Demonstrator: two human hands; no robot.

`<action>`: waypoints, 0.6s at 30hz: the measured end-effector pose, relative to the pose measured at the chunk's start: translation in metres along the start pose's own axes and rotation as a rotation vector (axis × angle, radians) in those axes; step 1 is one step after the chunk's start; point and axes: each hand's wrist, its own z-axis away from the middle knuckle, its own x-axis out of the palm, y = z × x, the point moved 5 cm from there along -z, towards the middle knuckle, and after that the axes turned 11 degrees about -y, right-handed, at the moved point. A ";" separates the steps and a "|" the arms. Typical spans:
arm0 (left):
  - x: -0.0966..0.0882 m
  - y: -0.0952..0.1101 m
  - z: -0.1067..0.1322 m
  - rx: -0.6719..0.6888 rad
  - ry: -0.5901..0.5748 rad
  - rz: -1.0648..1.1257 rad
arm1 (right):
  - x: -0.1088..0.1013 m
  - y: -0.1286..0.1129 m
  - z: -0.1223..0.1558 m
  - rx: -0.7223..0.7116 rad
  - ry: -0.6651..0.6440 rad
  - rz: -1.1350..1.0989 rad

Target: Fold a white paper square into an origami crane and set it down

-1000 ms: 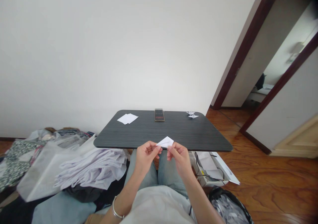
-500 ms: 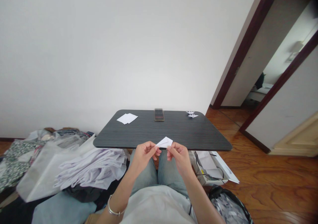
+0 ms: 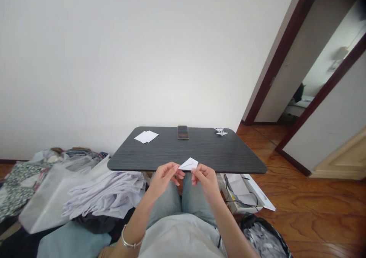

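A small folded white paper [image 3: 189, 163] is held above the near edge of the dark table [image 3: 200, 151]. My left hand [image 3: 164, 178] pinches its left tip. My right hand [image 3: 206, 181] pinches its right lower edge. Both hands hover over my lap, fingers closed on the paper. A silver bracelet is on my left wrist.
On the table lie white paper sheets [image 3: 146, 136] at the far left, a small dark block [image 3: 183, 132] at the far middle and a folded paper crane [image 3: 221, 132] at the far right. Piled cloth and bags [image 3: 71, 189] lie left. A box [image 3: 243, 195] lies right. Doorway at right.
My hands and the folded paper stay almost where they were; the paper has tilted slightly and my left forearm has shifted a little lower.
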 end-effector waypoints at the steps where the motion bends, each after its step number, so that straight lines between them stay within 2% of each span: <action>1: 0.002 -0.001 -0.001 -0.011 -0.007 0.004 | 0.002 0.000 0.000 0.004 -0.015 0.011; 7: 0.011 -0.012 -0.005 -0.074 -0.029 -0.074 | 0.008 0.004 0.002 0.033 -0.051 0.076; 18: 0.011 -0.015 -0.006 -0.049 -0.019 -0.157 | 0.006 0.005 0.000 0.046 -0.092 0.160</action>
